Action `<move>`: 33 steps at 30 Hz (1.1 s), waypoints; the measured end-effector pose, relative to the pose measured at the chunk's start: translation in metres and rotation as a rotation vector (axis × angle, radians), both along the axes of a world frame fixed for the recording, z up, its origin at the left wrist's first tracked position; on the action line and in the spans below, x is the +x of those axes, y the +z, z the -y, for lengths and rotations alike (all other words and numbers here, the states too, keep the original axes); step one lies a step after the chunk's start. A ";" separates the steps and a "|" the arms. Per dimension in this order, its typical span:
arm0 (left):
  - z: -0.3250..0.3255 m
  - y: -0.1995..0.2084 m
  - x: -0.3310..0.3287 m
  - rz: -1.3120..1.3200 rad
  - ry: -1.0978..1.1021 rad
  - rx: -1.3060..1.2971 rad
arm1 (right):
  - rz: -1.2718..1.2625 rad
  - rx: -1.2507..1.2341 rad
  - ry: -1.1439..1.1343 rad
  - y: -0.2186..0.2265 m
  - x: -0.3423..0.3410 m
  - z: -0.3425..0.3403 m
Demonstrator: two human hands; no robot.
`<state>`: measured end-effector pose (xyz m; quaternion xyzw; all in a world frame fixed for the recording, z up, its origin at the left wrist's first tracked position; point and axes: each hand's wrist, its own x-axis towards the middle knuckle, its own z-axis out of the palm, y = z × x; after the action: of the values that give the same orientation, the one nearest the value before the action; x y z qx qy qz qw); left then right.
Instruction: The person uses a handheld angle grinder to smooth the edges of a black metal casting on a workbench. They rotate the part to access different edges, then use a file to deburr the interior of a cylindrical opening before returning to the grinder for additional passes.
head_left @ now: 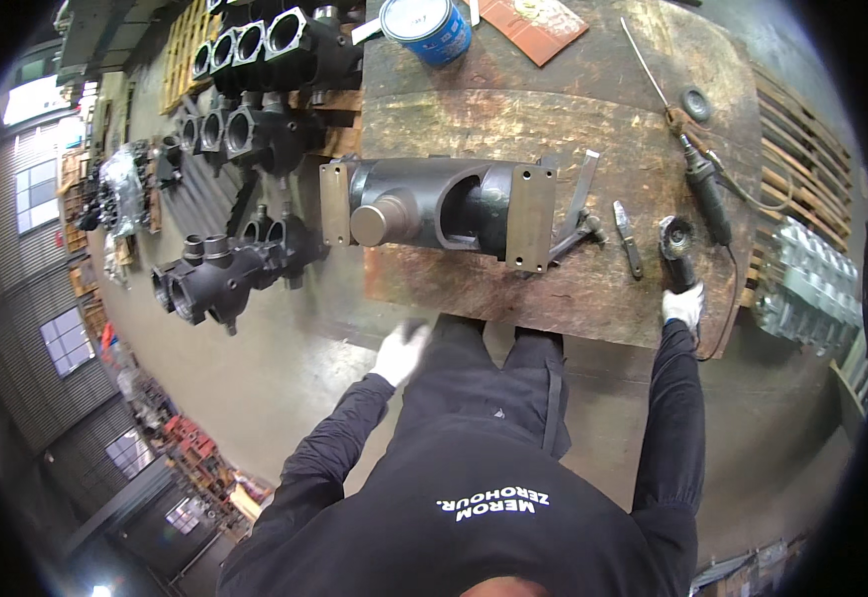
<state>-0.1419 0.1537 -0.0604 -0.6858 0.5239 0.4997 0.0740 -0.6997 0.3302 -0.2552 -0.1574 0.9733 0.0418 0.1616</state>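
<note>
My right hand (683, 306), in a white glove, is closed around the rear body of an angle grinder (676, 242) at the table's right front; its disc end points away from me. My left hand (401, 353), also gloved, hangs apart from everything near my thigh, in front of the table edge. Motion blurs its fingers. A large black cast metal housing (424, 189) lies across the table, with bare machined end plates and a round side stub. Between it and the grinder are a hammer (585, 229) and a putty knife (626, 239).
Beyond the grinder lies a long-shafted power tool (704, 184) with its cable, beside a small black wheel (694, 104). A blue can (426, 30) and reddish board (535, 25) are at the table's back. Black castings (210, 284) stand left; wrapped metal parts (809, 284) stand right.
</note>
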 end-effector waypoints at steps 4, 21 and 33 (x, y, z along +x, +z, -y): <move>-0.012 0.030 -0.061 -0.028 -0.247 0.085 | 0.117 -0.009 0.061 -0.022 -0.025 0.015; -0.063 0.033 -0.252 -0.688 -0.583 0.518 | 1.675 -0.914 -0.344 0.218 0.088 -0.017; -0.105 0.065 -0.210 -0.687 -0.229 0.250 | 0.312 -0.726 -0.126 0.301 0.233 0.081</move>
<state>-0.3522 0.2589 0.0041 -0.4008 0.5264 0.7491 0.0326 -0.4666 0.2489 0.0462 -0.1486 0.8962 -0.3395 0.2437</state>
